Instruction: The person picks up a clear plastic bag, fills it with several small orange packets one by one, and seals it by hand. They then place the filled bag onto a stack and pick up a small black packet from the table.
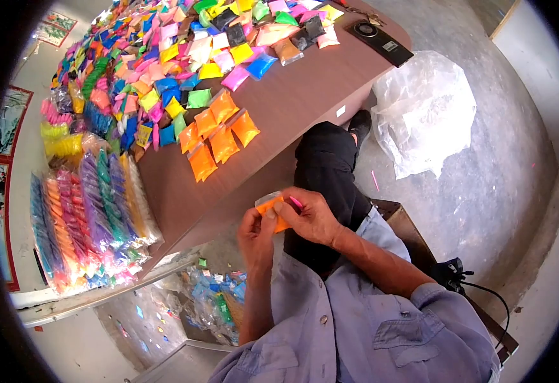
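Over my lap, a small clear packet with orange filling [270, 204] is pinched between both hands. My left hand [256, 235] grips its left side, thumb against the front. My right hand [312, 218] is closed on its right edge, and a thin pink object [296, 203] pokes out between those fingers; its kind is not clear. Just beyond my hands, several orange packets [225, 145] lie grouped in two rows near the edge of the brown table [279, 121].
A large heap of multicoloured packets [183, 45] covers the table's far side. Bundled packets in clear bags [94, 220] stand at its left end. A black flat device [379, 42] lies at the right corner. Clear plastic sheeting [423, 115] is on the floor.
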